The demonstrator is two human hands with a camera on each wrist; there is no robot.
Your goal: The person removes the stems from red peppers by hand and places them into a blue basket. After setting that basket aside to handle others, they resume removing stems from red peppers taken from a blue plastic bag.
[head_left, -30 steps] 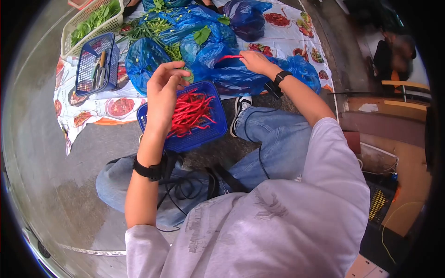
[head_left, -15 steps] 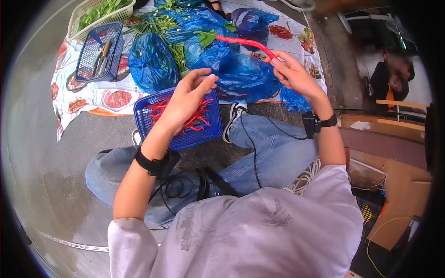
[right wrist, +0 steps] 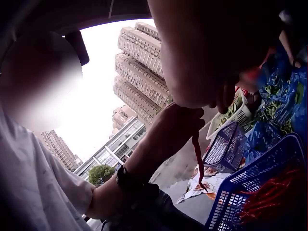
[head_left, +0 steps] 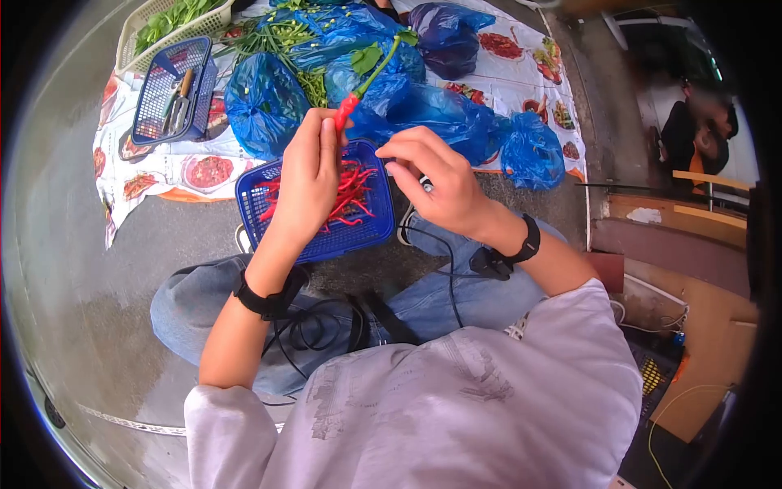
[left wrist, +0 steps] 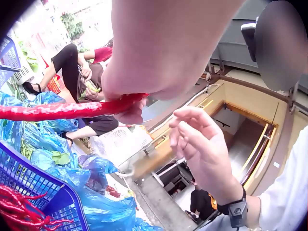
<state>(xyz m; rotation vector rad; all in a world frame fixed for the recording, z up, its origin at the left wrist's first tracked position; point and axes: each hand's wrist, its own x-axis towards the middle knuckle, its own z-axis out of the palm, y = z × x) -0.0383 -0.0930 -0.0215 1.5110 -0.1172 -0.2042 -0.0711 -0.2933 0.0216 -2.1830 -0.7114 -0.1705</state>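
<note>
The left hand (head_left: 309, 175) pinches a long red chili (head_left: 347, 107) above a blue basket (head_left: 386, 213); in the left wrist view the chili (left wrist: 62, 111) stretches left from the fingers. The right hand (head_left: 444, 181) is just right of it, fingers bent and apart, with nothing visible in them; the left wrist view shows this hand (left wrist: 204, 151) separate from the chili. In the right wrist view the chili (right wrist: 198, 159) hangs from the left hand (right wrist: 171, 127). More red chilies (head_left: 352, 196) lie in the basket, partly behind the left forearm.
Blue plastic bags (head_left: 265, 106) and green stems cover the patterned cloth (head_left: 167, 173) ahead. At the upper left are a basket with two handled tools (head_left: 181, 102) and a cream basket of greens (head_left: 173, 26). A cable (head_left: 450, 277) crosses the person's leg.
The chili, held by the right hand half a second ago, is now in the left hand. The right hand has moved left and down from the bags, closer to the left hand.
</note>
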